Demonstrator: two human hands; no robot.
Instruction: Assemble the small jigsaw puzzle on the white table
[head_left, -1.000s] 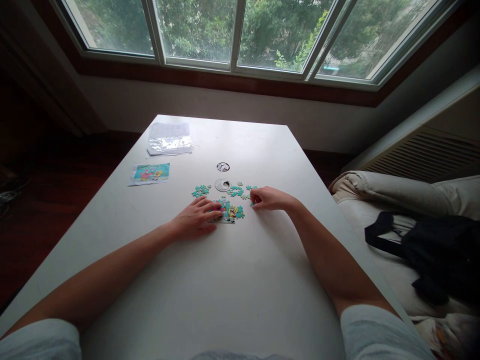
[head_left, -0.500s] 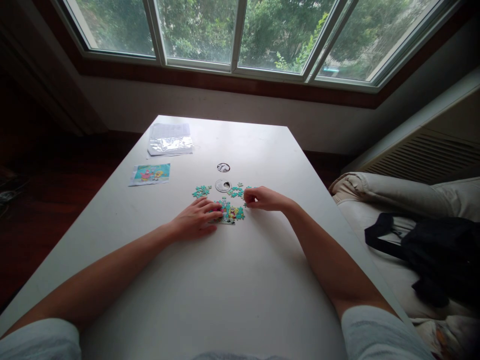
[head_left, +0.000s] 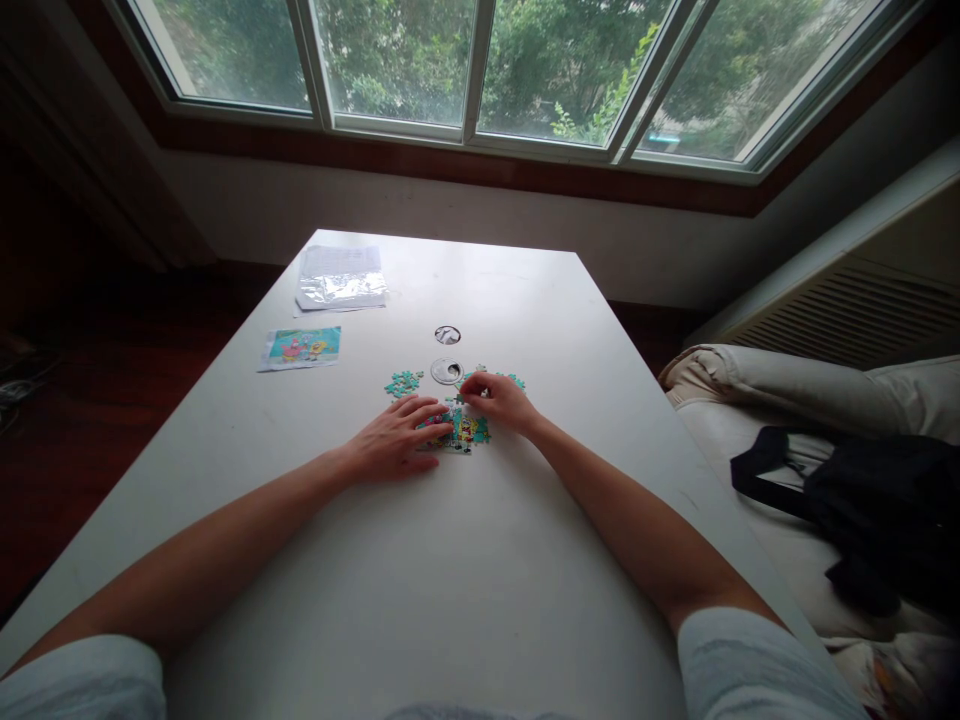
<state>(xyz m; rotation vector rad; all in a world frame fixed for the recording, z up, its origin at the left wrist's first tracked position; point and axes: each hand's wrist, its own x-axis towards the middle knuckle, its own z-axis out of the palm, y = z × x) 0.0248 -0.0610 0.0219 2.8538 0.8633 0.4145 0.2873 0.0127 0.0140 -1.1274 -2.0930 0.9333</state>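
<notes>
A partly joined colourful jigsaw block (head_left: 466, 431) lies mid-table. My left hand (head_left: 395, 442) rests flat on the table with its fingers stretched out, fingertips touching the block's left edge. Over the block's top edge my right hand (head_left: 499, 398) has its fingers pinched together on a small teal puzzle piece. Loose teal pieces lie in a cluster (head_left: 403, 383) to the left and a few more (head_left: 516, 380) behind my right hand.
A round metal lid (head_left: 446, 372) and a second small disc (head_left: 447, 334) sit behind the pieces. A printed reference picture (head_left: 299, 348) and a clear plastic bag (head_left: 339, 279) lie far left on the white table (head_left: 480, 560). A black bag (head_left: 862, 500) rests on the sofa at right.
My right hand has moved left from the loose pieces at the right to the top edge of the joined block. My left hand has stayed put.
</notes>
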